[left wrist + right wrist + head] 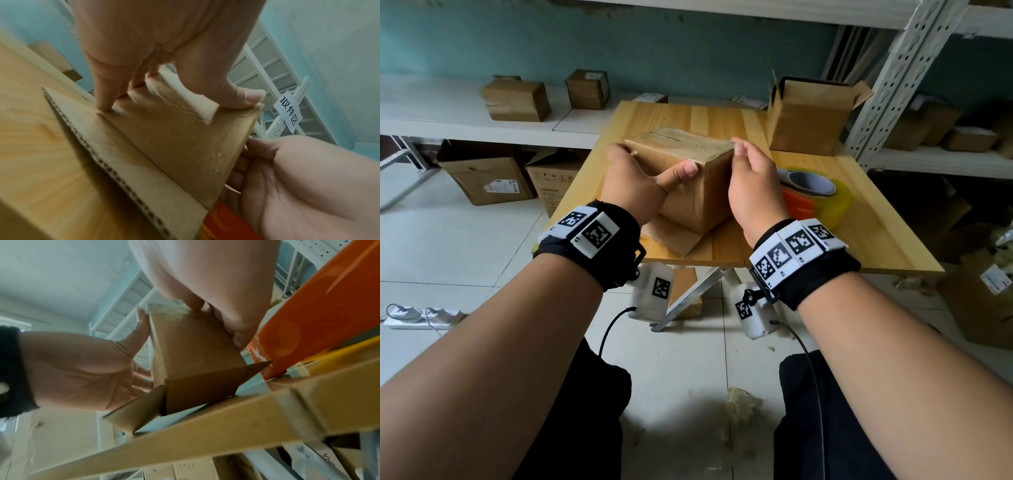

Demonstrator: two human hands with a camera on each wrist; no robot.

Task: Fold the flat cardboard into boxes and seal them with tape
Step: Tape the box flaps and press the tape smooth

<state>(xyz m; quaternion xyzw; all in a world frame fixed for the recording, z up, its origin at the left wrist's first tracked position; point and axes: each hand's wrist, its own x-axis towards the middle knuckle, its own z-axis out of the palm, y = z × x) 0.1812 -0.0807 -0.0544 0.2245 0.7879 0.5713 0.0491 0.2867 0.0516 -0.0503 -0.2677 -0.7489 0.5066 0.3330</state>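
Cardboard box (690,178) (bottom flaps splayed) gripped by left hand (633,186) and right hand (751,192), tape dispenser (813,197) crowding alongside, open carton (810,118) behind.

A parcel storeroom: white metal shelves (887,78) full of brown boxes (517,99) stand behind the bench (859,219), more boxes below.

Soft even daylight; wrist views blurred, edges warped; faint shadows.

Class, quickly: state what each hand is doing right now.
Left hand: grips the small brown cardboard box, thumb on its near face.
Right hand: pinches the same box's top right corner.
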